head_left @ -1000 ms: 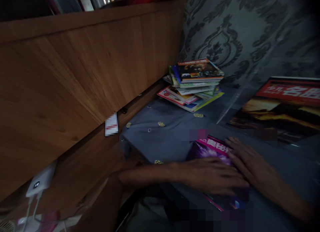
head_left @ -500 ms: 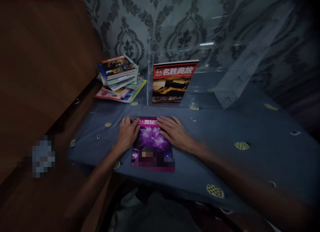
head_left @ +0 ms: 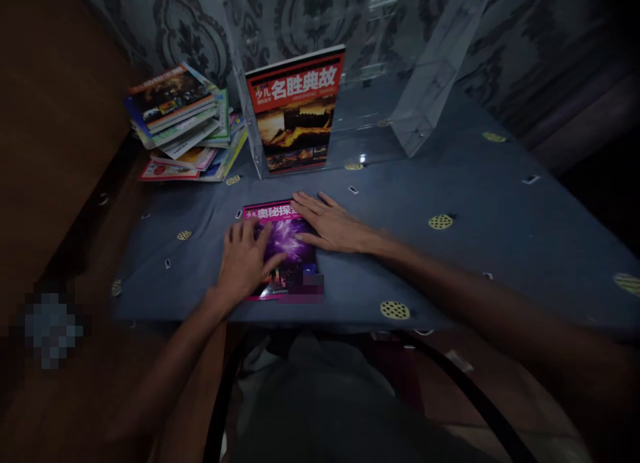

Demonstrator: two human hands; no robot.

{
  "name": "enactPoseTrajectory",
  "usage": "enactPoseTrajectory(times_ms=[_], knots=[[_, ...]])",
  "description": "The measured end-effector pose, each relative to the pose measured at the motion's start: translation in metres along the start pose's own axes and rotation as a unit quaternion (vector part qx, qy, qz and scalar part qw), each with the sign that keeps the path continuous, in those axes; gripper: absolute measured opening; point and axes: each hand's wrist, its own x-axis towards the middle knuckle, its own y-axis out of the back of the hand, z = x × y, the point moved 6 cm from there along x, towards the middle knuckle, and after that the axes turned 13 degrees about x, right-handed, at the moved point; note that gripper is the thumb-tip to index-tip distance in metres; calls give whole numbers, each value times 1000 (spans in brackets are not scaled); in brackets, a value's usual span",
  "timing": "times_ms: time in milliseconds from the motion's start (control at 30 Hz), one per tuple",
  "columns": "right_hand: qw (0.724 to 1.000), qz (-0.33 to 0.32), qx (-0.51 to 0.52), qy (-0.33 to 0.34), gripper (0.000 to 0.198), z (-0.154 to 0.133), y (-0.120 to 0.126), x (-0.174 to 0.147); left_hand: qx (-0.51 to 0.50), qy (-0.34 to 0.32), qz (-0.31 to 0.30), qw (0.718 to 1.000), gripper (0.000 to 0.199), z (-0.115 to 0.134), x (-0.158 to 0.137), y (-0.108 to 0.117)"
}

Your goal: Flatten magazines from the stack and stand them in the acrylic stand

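Observation:
A purple book with white Chinese lettering on a pink band lies flat, cover up, near the front edge of the table. Over its left side rests my left hand, fingers spread and slightly bent. My right hand is laid on the book's upper right part with the fingers stretched out. Neither hand grips it. Behind them a red-topped book stands upright at the left end of a clear acrylic rack.
At the back left is an uneven stack of books with colourful covers. A blue patterned cloth covers the table. Brown wooden furniture stands to the left, and patterned wallpaper is behind.
My left hand has moved from the book's upper left edge down onto its cover, with fingers spread wider. The right hand stays at the upper right. The view has shifted.

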Motion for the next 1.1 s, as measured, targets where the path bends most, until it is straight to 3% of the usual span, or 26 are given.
enactPoseTrajectory(times_ms=[133,233,333,400,567,667,767,867,933,1100], knots=[[1000,6,0,1,82,2,-2,-1,-46,-75,6,996,80,49,-21,8],[1000,18,-2,-12,81,0,-3,-6,-81,-74,13,994,88,60,-31,7],[999,33,0,-29,86,-9,-2,-22,-140,-63,17,988,90,53,-35,5],[999,27,6,-37,99,-16,-4,-36,-191,-47,20,980,87,45,-36,5],[999,14,36,-28,126,-33,-10,-65,-271,3,24,962,64,33,-38,5],[998,-5,43,-37,130,-36,-11,-71,-264,83,41,960,51,18,-39,-3],[997,-21,55,-46,125,-35,-9,-71,-289,168,46,942,52,0,-40,-16],[997,-24,72,-33,120,-37,-6,-70,-380,181,42,906,57,-9,-35,-22],[996,-33,82,-27,117,-37,-7,-69,-460,188,51,866,59,-14,-30,-22],[992,-66,95,-55,121,-34,-12,-69,-645,325,47,690,70,-42,-28,-36]])
